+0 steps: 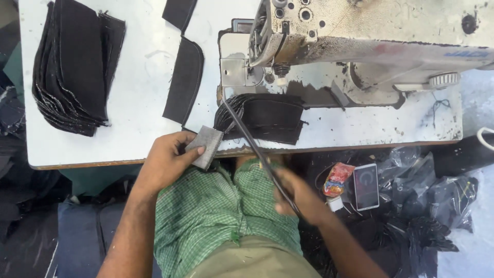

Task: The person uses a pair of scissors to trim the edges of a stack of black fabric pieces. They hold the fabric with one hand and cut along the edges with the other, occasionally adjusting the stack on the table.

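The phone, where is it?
In the head view the phone lies low on the right, below the table edge, beside a red packet and among black plastic bags, just right of the right hand.

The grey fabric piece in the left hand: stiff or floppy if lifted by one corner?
Probably fairly floppy: the grey fabric piece is thin cloth, bending over the table edge under the left hand. Likely light and not slippery, as its weave looks coarse.

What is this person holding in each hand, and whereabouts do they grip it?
The left hand pinches a small grey fabric piece at its near edge. The right hand grips the lower end of a long dark strip running from the sewing machine.
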